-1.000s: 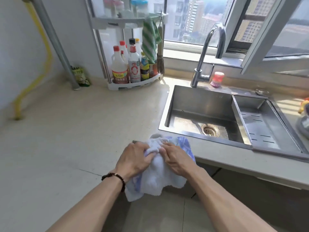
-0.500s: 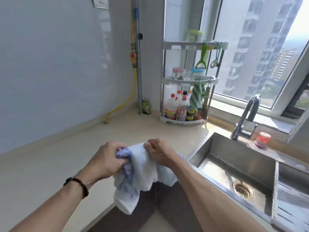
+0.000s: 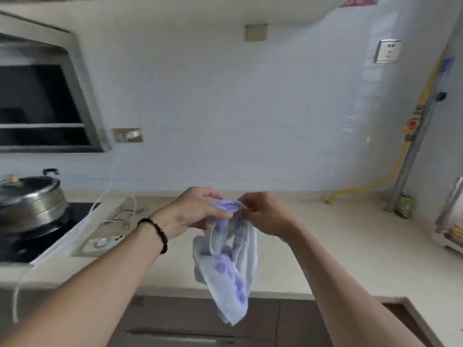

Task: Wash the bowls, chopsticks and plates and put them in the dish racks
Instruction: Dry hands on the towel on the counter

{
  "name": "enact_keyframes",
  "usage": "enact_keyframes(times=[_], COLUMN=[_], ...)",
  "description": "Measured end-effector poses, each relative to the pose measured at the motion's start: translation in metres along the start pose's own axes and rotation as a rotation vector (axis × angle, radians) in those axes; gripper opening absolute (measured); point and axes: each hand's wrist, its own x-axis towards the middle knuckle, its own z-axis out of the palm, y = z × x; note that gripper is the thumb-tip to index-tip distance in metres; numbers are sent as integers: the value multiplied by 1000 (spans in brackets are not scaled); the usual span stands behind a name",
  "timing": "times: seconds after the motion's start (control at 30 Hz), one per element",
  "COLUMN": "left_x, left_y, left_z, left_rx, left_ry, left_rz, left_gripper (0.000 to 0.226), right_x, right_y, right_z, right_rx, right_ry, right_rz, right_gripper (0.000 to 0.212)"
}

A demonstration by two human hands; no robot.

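A white towel with purple dots (image 3: 229, 261) hangs in the air above the front edge of the beige counter (image 3: 313, 234). My left hand (image 3: 193, 211) and my right hand (image 3: 263, 214) both pinch its bunched top edge, close together. The rest of the towel droops down between my forearms. No bowls, chopsticks, plates or dish racks are in view.
A steel pot with a lid (image 3: 30, 199) sits on the black stove (image 3: 37, 236) at the left, under a range hood (image 3: 42, 96). A white cord (image 3: 100, 216) lies by the stove. A grey pipe and yellow hose (image 3: 411, 151) run down the right corner beside a white rack (image 3: 448, 221).
The view has swung left from the sink and window to the wall and stove. My hands have lifted the towel off the counter, and it now hangs open and longer.
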Motion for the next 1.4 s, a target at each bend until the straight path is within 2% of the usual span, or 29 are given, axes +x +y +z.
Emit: enact_keyframes(times=[0.13,0.2,0.27,0.33,0.43,0.53,0.6,0.7,0.8,0.87,0.93,1.03,1.1,1.13,1.23,1.3,1.4], left_x=[-89,-132,-183,-229,-282,-315,-330,-350,-378,-406,-440,-497,-533,-550,-596,-625,-675], left_y=[-35,-49,-58,-61,-66,-77,-86,-106,-127,-139,-145,-156,-168,-175,-194,-205,-220], left_z=[-93,-132,-176,-218,-265,-309,-339,-388,-437,-464,-488,-519,-537,-545,-569,-591,-632], left_rx=[240,321,261,155,-10,-138,-138,-77,-22,-36,-103,-188,-184,-167,-90,-64,-32], left_ry=[191,374,535,595,605,730,858,965,1126,1232,1324,1494,1598,1650,1772,1840,1879], left_rz=[35,41,52,34,-19,-11,-7,-60,-180,-258,-282,-230,-199,-201,-209,-185,-164], left_gripper=[55,33,13,17,8,11,18,20,33,44,40,23,19,15,6,9,14], right_x=[-6,-9,-9,-5,0,11,21,34,50,53,53,34,16,7,-21,-38,-61], right_y=[-81,-114,-153,-201,-270,-332,-368,-419,-474,-513,-555,-615,-655,-675,-728,-764,-824], right_z=[64,90,116,146,198,259,300,361,425,462,495,541,569,582,623,655,704], right_rx=[161,255,306,348,453,584,655,768,699,672,738,842,882,890,853,864,903], right_ry=[-96,-135,-209,-299,-363,-440,-552,-777,-916,-1014,-1096,-1221,-1236,-1219,-1171,-1163,-1108], right_rz=[-123,-113,-125,-180,-219,-237,-294,-412,-544,-566,-533,-528,-557,-590,-845,-947,-1005], right_gripper=[17,13,14,13,19,24,22,11,22,26,21,35,47,46,21,19,24])
